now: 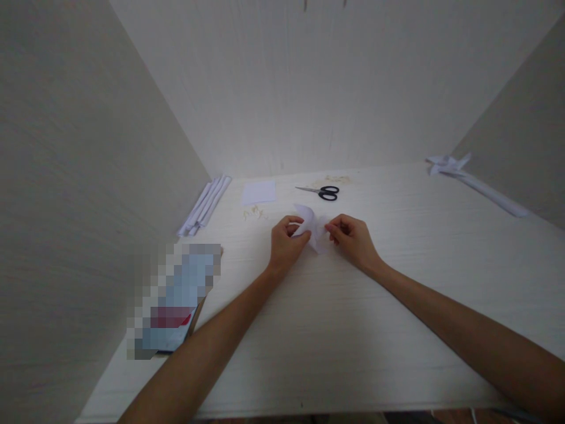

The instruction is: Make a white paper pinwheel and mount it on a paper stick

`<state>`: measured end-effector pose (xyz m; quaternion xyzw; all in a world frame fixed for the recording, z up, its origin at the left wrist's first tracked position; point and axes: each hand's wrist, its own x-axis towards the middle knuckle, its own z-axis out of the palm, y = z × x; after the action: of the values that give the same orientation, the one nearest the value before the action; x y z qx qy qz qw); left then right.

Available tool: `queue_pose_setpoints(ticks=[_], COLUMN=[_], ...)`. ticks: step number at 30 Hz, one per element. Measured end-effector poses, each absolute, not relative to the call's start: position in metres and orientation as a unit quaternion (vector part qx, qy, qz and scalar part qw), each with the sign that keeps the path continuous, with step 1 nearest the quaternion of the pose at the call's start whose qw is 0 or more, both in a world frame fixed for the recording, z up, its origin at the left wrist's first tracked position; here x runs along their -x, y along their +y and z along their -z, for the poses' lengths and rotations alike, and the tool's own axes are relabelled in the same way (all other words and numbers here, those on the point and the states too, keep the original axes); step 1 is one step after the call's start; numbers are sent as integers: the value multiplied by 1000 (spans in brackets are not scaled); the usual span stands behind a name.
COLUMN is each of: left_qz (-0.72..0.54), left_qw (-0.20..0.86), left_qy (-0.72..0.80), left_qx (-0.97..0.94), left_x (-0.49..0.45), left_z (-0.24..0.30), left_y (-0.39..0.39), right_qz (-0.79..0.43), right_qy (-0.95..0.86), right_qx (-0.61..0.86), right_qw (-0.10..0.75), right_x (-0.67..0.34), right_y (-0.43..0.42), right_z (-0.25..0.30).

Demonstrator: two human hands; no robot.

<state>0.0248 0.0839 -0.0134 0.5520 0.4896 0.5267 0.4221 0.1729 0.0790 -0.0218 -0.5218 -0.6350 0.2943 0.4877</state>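
Near the middle of the table, my left hand (286, 244) grips a piece of white paper (313, 232) with curled, folded-in blades, like a pinwheel head. Its thumb presses on the front while the fingers curl behind. Close by on the paper's right side, my right hand (353, 235) is closed in a pinch of thumb and forefinger. Whatever sits between those fingertips is too small and blurred to name. Just beyond the hands lie black-handled scissors (321, 191), blades pointing left. A flat white paper square (259, 192) rests to the left of them.
Several rolled paper tubes (203, 206) lie against the left wall. Small pale bits (255, 212) are scattered below the square, with more pale bits (338, 179) behind the scissors. At right lies a paper pinwheel (448, 165) on a paper tube (489, 191). A pixelated flat object (180, 300) lies front left.
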Motion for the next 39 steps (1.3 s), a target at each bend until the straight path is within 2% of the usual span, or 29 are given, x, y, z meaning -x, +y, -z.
queue_pose_setpoints(ticks=[15, 24, 39], left_qz=[-511, -514, -520], left_qw=[422, 424, 443], left_qy=[493, 485, 483], left_qx=[-565, -566, -548], left_x=[-25, -25, -25], left_z=[11, 14, 14], left_y=[82, 85, 85], right_qz=[-267, -180, -181], right_qy=[-668, -680, -685], right_qx=[521, 550, 552], right_qw=[459, 451, 439], right_x=[-171, -168, -168], right_y=[76, 72, 70], right_z=[20, 17, 15])
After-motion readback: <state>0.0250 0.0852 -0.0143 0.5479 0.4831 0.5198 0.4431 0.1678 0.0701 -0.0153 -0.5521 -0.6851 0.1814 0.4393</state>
